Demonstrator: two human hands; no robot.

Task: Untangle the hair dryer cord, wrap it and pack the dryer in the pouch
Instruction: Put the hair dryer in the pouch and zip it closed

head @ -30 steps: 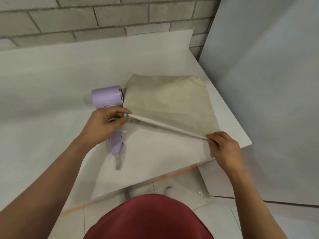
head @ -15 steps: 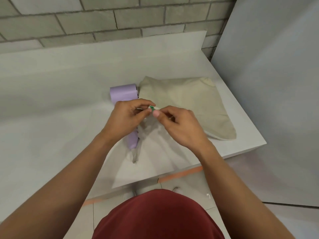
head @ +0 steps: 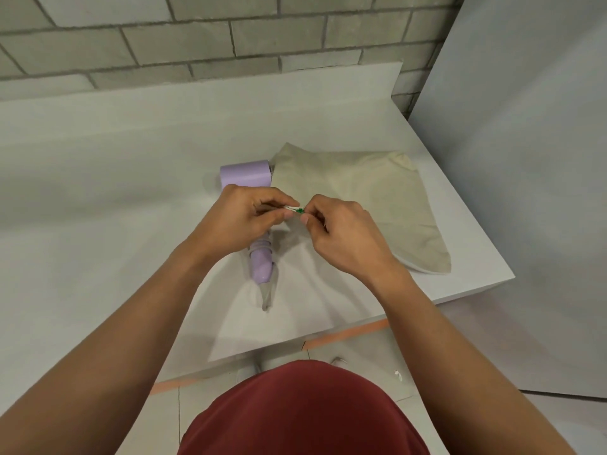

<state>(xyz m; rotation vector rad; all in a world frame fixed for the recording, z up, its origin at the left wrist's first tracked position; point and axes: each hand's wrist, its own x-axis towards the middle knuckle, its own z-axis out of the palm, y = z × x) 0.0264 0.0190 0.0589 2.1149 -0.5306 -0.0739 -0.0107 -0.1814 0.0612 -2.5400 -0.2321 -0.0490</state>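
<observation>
Left hand (head: pixel 243 215) and right hand (head: pixel 341 231) both pinch cord (head: pixel 289 208) end between them; dryer (head: pixel 261 267) lies under left hand, handle toward person; pouch (head: pixel 361 192) just beyond right hand.

We see open tabletop (head: pixel 98 192) left of the dryer (head: pixel 246 174) and along the front edge — the pouch (head: pixel 361 198) fills the right, a brick wall (head: pixel 230 34) closes the back, a grey panel (head: pixel 525 159) the right side.
</observation>
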